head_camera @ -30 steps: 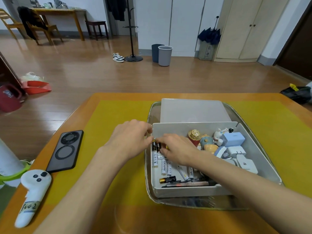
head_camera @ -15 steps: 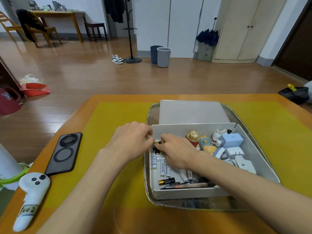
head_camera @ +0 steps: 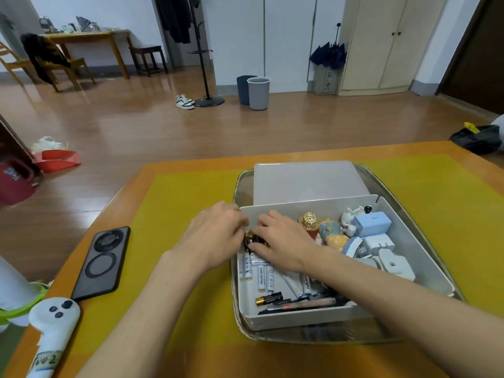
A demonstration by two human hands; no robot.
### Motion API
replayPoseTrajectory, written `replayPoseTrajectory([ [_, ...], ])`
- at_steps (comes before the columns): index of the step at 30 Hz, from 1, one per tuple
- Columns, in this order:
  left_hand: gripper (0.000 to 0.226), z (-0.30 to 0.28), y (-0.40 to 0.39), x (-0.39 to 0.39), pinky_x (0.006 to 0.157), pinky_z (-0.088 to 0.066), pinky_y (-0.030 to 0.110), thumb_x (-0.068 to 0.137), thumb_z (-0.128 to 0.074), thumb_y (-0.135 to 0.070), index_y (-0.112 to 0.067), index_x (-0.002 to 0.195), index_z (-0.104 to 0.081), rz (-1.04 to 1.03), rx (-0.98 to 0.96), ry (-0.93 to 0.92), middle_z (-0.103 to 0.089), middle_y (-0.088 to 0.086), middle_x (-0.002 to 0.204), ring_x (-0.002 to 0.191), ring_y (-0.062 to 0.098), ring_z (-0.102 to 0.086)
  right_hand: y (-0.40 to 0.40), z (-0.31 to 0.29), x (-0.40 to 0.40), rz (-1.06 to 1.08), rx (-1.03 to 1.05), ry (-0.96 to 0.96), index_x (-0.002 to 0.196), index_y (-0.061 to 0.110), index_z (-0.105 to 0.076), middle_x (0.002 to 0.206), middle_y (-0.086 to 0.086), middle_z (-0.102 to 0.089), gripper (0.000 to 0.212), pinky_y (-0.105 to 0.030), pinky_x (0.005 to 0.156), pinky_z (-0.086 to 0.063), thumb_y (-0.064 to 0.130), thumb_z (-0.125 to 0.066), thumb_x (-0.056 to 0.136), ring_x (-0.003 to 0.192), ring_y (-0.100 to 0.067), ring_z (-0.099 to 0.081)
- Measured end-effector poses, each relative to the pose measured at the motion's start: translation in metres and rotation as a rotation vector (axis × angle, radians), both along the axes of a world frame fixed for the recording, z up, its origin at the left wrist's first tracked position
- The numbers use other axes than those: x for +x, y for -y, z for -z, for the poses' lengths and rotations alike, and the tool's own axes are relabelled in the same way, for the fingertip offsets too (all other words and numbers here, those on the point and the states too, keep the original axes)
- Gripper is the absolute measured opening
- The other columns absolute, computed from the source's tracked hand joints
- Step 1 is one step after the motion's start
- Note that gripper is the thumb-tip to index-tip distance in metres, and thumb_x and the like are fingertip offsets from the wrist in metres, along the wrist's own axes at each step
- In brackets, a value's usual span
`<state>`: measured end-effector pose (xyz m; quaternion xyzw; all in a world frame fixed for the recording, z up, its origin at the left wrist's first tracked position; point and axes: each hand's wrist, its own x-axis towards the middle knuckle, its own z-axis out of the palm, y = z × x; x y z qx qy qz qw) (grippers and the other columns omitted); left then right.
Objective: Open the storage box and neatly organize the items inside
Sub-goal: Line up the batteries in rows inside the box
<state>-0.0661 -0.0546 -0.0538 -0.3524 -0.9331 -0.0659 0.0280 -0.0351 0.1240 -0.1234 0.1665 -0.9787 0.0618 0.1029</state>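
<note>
An open grey plastic storage box [head_camera: 417, 257] sits in a clear tray [head_camera: 321, 335] on a yellow mat [head_camera: 174, 214]. At the box's near end lie white cylindrical batteries [head_camera: 261, 276]. Beyond them, at the left wall, the left hand [head_camera: 215, 236] and right hand [head_camera: 283, 241] meet with curled fingers over dark batteries [head_camera: 249, 239]; whether they pinch them cannot be told. The grey lid [head_camera: 305, 181] lies behind the box.

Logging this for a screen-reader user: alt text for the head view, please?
Both hands, left hand and right hand, meet over dark batteries at the far-left corner of an open white storage box. White batteries lie in a row below them, chargers and figurines to the right. A phone lies on the table's left.
</note>
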Motion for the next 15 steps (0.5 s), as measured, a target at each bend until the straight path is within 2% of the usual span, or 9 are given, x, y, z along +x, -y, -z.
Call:
replayPoseTrajectory([
  [3,0.026,-0.008,0.007,-0.005,0.088,-0.048,0.039,0.096,-0.049,-0.027,-0.028,0.113,-0.069,-0.045,0.096,-0.018,-0.064,-0.01,0.118,0.114,0.016,-0.052,0.009,-0.001,-0.013,0.057,-0.001,0.016,0.109,0.02,-0.068,0.103,0.0,-0.054,0.041,-0.034,0.073,-0.036,0.054,-0.059,0.089,0.105,-0.019,-0.044],
  [8,0.026,-0.019,0.025,-0.014,0.09,-0.049,0.043,0.097,-0.048,-0.032,-0.029,0.113,-0.069,-0.133,0.15,-0.027,-0.066,-0.007,0.117,0.115,0.019,-0.055,0.017,-0.001,-0.019,0.066,-0.002,0.093,0.111,0.019,-0.066,0.106,-0.002,-0.059,0.039,-0.037,0.074,-0.044,0.048,-0.065,0.085,0.108,-0.022,-0.05],
  [12,0.026,-0.021,0.03,-0.016,0.09,-0.05,0.043,0.098,-0.048,-0.034,-0.03,0.113,-0.068,-0.169,0.15,-0.018,-0.065,-0.007,0.12,0.117,0.02,-0.055,0.017,-0.003,-0.019,0.065,0.013,0.1,0.115,0.021,-0.065,0.105,0.0,-0.056,0.038,-0.034,0.066,-0.038,0.044,-0.065,0.085,0.107,-0.021,-0.048],
  [15,0.026,-0.02,0.028,-0.014,0.088,-0.051,0.043,0.097,-0.047,-0.035,-0.031,0.113,-0.068,-0.164,0.139,-0.018,-0.065,-0.008,0.121,0.116,0.02,-0.055,0.012,-0.003,-0.014,0.04,0.04,0.097,0.12,0.026,-0.064,0.103,0.001,-0.051,0.04,-0.033,0.064,-0.033,0.048,-0.06,0.087,0.105,-0.019,-0.043],
])
